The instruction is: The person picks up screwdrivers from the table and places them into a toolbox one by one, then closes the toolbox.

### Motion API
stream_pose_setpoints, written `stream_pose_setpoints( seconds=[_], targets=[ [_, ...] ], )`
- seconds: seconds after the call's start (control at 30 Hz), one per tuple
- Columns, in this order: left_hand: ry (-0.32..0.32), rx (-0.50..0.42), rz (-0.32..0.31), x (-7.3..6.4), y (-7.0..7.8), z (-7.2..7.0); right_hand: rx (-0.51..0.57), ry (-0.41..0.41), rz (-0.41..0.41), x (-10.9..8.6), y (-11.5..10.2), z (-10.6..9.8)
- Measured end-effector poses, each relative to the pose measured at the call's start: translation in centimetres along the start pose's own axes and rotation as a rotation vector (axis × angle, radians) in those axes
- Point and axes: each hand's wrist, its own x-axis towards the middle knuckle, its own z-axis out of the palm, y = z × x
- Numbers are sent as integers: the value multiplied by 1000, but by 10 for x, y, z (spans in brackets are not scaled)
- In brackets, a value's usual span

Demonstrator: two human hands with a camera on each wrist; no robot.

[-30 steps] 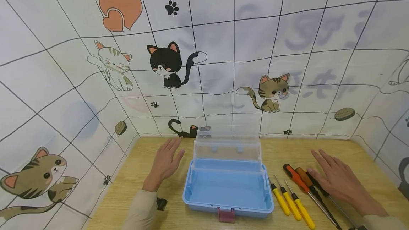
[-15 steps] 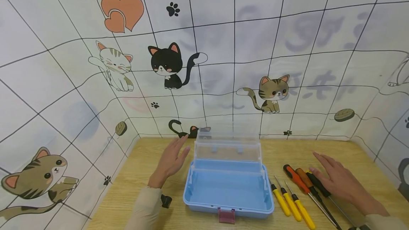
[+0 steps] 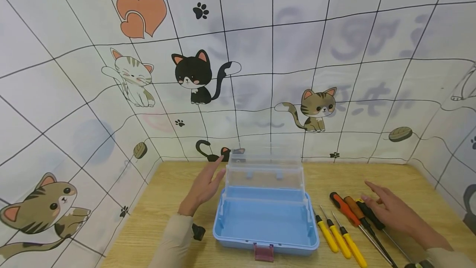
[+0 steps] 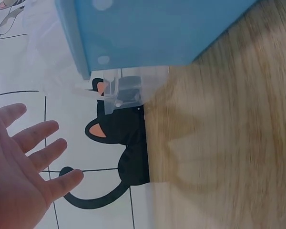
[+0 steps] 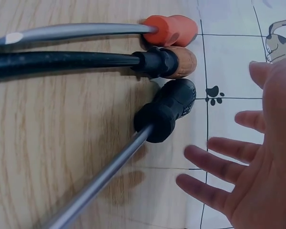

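Note:
A light blue toolbox (image 3: 264,218) stands mid-table, its clear lid (image 3: 265,177) raised at the back. My left hand (image 3: 205,183) hovers at the box's left rear side, fingers spread, holding nothing; the left wrist view shows the same hand (image 4: 19,167) beside the blue wall of the box. My right hand (image 3: 394,210) hangs over the right part of the table, fingers loosely extended. Closest to it lies a black-handled screwdriver (image 5: 164,109). Beside that one are a brown-handled screwdriver (image 5: 176,62) and an orange-and-black screwdriver (image 5: 169,29).
Several small yellow-handled screwdrivers (image 3: 340,235) lie between the box and the larger ones. A purple latch (image 3: 263,252) sits on the box's front. Cat-patterned sheeting (image 3: 253,86) rises behind the wooden table (image 3: 334,173) and along both sides.
My left hand has moved right and slightly forward, closer to the raised lid. The right hand has shifted slightly down. The toolbox and the screwdrivers stay where they were.

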Motion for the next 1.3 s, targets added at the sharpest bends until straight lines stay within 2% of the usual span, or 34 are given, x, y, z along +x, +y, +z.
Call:
stream_pose_setpoints(
  seconds=[0.27,0.53,0.8,0.9,1.13,1.2,1.3],
  targets=[
    [-44,-161,-81,4,2,7,121,-81,40,1,3,1],
    [-54,-306,-91,11,0,16,163,-118,98,2,7,2],
    [-98,-451,-100,14,-4,29,219,-139,87,6,13,5],
    [-89,-452,-104,14,-3,34,208,-166,88,8,15,7],
    [-118,-454,-145,9,29,16,234,-211,103,11,14,9],
    [-106,-449,-138,10,31,17,240,-222,106,12,14,9],
    [-89,-459,-114,15,23,26,229,-230,113,12,17,10]
  ],
)
